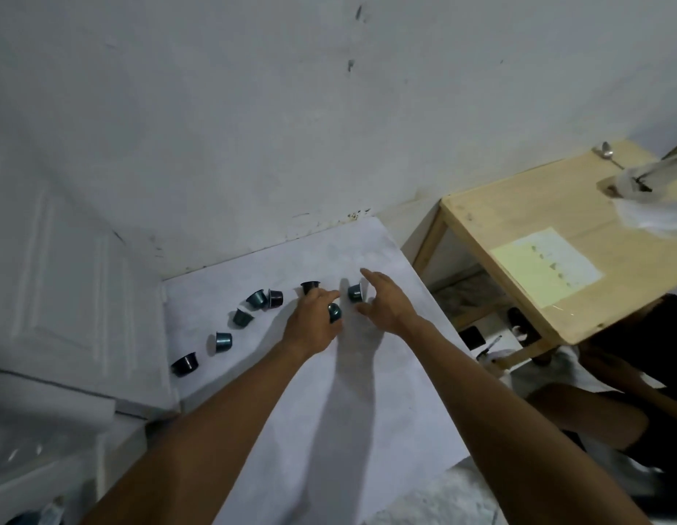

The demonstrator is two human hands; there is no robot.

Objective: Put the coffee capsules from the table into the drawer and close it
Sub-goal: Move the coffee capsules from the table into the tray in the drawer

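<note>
Several dark and teal coffee capsules lie scattered on the white table (329,392). My left hand (312,323) grips one teal capsule (334,311) in its curled fingers, its fingertips close to a dark capsule (310,286). My right hand (382,301) hovers with spread fingers around another teal capsule (355,292) lying on its side; whether it touches it I cannot tell. More capsules trail off to the left: a pair (267,298), a teal one (241,316), another (220,342), and a dark one (184,364) near the table's left edge. No drawer shows in view.
A wooden side table (537,206) stands to the right with a yellow paper sheet (545,267), a spoon (607,152) and a white plastic bag (647,191). A white door (64,278) is at the left. Another person's legs (613,411) show at the lower right.
</note>
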